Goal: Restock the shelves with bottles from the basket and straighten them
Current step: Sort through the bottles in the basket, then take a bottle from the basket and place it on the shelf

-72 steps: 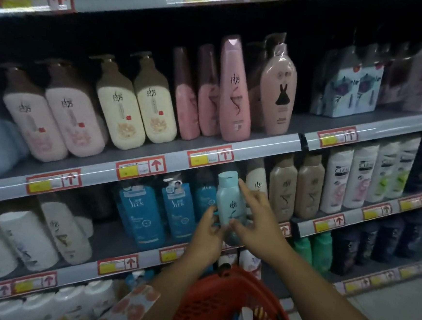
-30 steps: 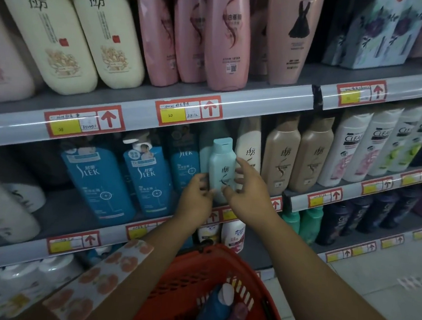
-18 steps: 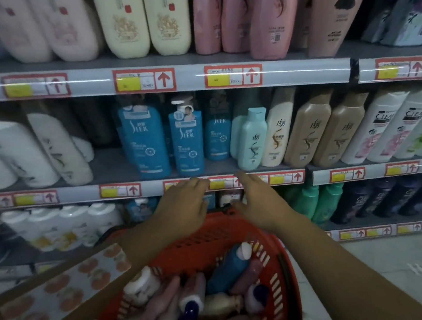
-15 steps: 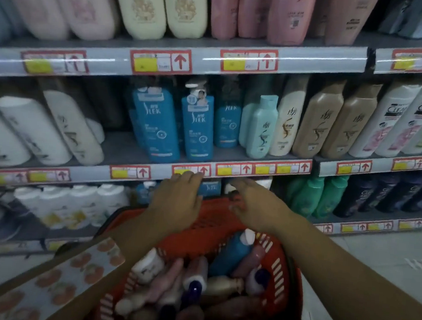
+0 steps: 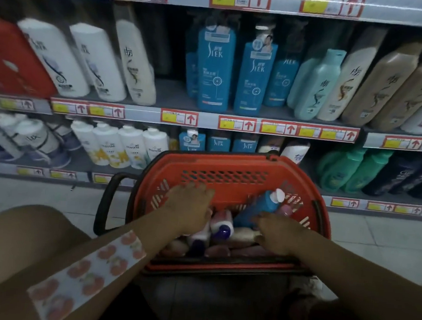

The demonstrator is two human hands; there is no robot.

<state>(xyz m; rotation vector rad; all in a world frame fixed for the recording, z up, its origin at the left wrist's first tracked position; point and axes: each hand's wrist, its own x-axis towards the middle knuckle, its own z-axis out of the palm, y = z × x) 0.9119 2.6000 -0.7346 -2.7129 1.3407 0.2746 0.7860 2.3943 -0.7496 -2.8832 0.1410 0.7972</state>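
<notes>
Stocked shelves (image 5: 208, 121) stand behind the red basket (image 5: 232, 170), where the left hand (image 5: 192, 206) hovers spread and the right hand (image 5: 278, 232), loosely curled, rests empty among bottles (image 5: 221, 227).

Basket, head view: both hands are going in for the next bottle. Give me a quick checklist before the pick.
1. Bottles left in the red basket: ok, several lie inside.
2. Left hand free to grasp: ok, fingers spread, holding nothing.
3. Right hand free: cannot tell, fingers curl down among the bottles.
4. Easy target: ok, the blue bottle with white cap lies on top, unobstructed.
5. Teal bottle on the shelf: ok, it stands at the front.
6. Shelf slot for the next bottle: cannot tell until one is chosen.
</notes>
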